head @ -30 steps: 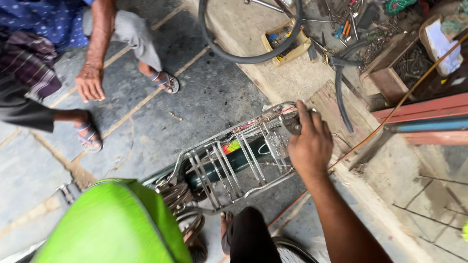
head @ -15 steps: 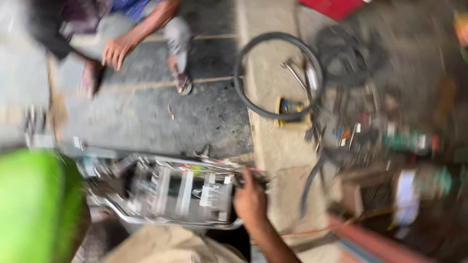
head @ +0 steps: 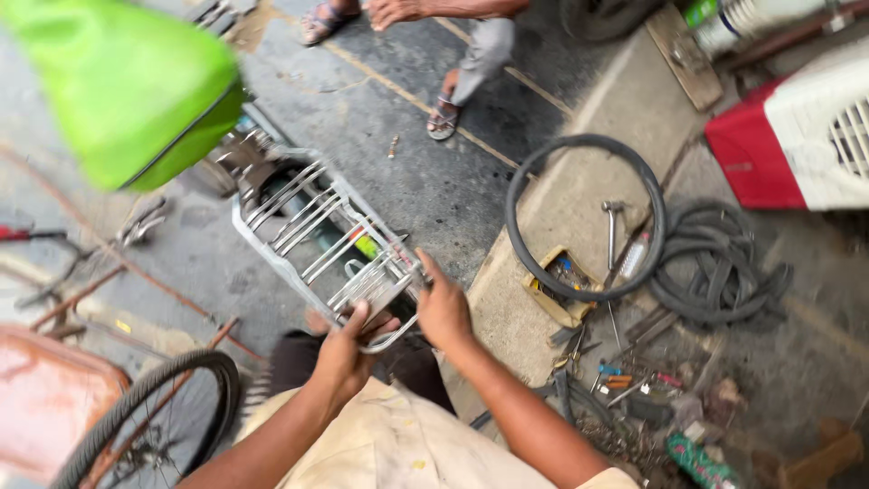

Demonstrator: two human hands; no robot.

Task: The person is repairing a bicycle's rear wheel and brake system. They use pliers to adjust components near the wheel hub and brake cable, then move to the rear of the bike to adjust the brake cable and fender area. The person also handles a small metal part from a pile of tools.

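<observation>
With the left hand [head: 342, 351] clenched on the rear end of the bicycle rack [head: 321, 246] and the right hand [head: 443, 312] grasping its corner, both grips should pull evenly so the rack stays level.

Shiny metal carrier rack [head: 317, 244], glossy green seat cover [head: 118, 86], matt black rubber tyre [head: 584, 217].
</observation>
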